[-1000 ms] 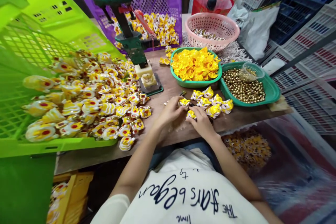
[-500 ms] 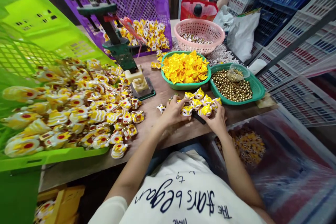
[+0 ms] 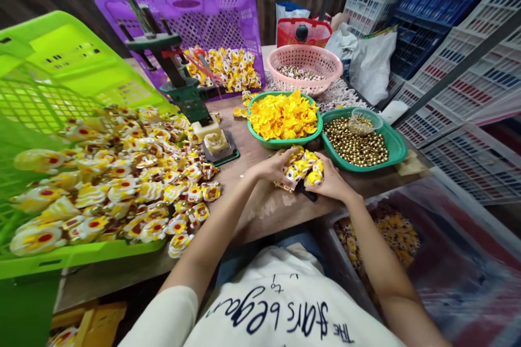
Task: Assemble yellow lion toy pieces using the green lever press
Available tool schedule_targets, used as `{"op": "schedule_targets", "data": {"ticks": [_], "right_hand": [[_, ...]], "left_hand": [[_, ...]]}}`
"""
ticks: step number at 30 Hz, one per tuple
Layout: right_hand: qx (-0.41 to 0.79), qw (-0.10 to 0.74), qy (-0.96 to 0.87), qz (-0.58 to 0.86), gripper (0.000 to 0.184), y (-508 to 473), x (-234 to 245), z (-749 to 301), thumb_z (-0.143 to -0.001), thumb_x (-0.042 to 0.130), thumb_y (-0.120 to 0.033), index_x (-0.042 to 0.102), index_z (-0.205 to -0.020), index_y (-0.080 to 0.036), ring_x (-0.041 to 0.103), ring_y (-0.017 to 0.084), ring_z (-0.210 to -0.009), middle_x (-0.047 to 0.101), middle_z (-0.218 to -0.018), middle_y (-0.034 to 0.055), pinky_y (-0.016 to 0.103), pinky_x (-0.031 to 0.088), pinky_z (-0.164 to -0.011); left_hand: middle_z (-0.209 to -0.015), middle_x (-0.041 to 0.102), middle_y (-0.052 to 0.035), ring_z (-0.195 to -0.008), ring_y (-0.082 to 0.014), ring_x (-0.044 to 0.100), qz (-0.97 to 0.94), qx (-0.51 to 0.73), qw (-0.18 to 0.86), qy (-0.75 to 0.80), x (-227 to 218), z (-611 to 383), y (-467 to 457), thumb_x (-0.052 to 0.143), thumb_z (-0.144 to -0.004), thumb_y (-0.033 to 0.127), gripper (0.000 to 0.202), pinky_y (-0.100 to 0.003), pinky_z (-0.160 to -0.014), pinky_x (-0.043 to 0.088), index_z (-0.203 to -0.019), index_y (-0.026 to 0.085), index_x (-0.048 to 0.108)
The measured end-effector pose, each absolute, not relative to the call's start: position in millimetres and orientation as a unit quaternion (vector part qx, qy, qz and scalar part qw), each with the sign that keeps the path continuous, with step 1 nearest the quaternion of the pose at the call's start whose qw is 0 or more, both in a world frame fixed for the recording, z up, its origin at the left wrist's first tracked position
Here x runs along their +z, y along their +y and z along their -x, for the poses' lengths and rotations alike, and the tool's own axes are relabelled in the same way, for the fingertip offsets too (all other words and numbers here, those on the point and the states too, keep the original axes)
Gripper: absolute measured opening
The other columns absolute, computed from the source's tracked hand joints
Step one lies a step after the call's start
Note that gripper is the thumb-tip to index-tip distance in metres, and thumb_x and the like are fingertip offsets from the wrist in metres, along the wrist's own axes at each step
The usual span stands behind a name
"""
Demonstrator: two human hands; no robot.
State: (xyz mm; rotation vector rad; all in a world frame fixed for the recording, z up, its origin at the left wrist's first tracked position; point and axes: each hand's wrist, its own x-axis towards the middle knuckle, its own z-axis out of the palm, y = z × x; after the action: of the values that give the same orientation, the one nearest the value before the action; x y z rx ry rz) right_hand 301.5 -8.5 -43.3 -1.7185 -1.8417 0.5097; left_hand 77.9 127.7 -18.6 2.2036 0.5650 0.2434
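Several small yellow-and-white plastic animal-head pieces point(image 3: 302, 166) are bunched together on the brown table, pressed between my two hands. My left hand point(image 3: 275, 168) curves around the left side of the bunch, with its thumb toward me. From the right, my right hand point(image 3: 330, 180) cups the other side, its fingers wrapped against the pieces. A dark flat bar point(image 3: 308, 193) sticks out beneath the bunch, and the rest of it is hidden. Just behind lies a green basin point(image 3: 280, 144) heaped with yellow plastic pieces. Another green basin point(image 3: 396, 146) holds gold beads and a clear cup point(image 3: 368, 119).
To the left, a hand press point(image 3: 191, 100) stands beside a lime-green crate point(image 3: 87, 252) heaped with assembled yellow-and-white parts. A purple crate point(image 3: 179, 8) and a pink basket point(image 3: 303, 87) stand at the back. Below the table's right edge is a plastic-lined bin point(image 3: 439, 238).
My hands have moved closer together, sweeping the spread-out animal-head pieces into a tight bunch. The camera view has tilted up slightly.
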Motion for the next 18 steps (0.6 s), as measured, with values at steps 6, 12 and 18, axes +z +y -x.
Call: {"op": "schedule_targets", "data": {"ticks": [6,12,18], "right_hand": [[0.215,0.26,-0.717,0.61,0.093,4,-36,-307,-0.064,0.086,-0.035,0.044,-0.146,-0.031,0.048,0.029,-0.131,0.041,-0.139,0.0096,0.046,0.037,-0.115],[0.167,0.32,-0.706,0.609,0.08,5,-43,-303,-0.062,0.085,-0.029,0.057,-0.137,-0.024,0.052,0.028,-0.119,0.05,-0.125,0.0098,0.047,0.042,-0.11],[0.154,0.381,-0.686,0.6,0.072,-2,-56,-299,-0.063,0.083,-0.028,0.061,-0.131,-0.026,0.052,0.026,-0.118,0.051,-0.122,0.0072,0.046,0.044,-0.109]], "left_hand": [[-0.154,0.042,-0.0147,-0.138,-0.0339,0.046,-0.873,0.059,0.445,0.189,-14,-90,140,0.092,-0.044,0.044,0.125,-0.043,-0.115,0.036,-0.153,0.02,0.035],[-0.152,0.046,-0.0144,-0.137,-0.0335,0.047,-0.856,0.073,0.463,0.218,-2,-91,130,0.091,-0.049,0.037,0.112,-0.046,-0.116,0.035,-0.149,0.02,0.043],[-0.146,0.053,-0.0147,-0.131,-0.0343,0.053,-0.84,0.102,0.48,0.231,3,-90,118,0.091,-0.048,0.032,0.105,-0.048,-0.113,0.038,-0.144,0.019,0.051]]}}
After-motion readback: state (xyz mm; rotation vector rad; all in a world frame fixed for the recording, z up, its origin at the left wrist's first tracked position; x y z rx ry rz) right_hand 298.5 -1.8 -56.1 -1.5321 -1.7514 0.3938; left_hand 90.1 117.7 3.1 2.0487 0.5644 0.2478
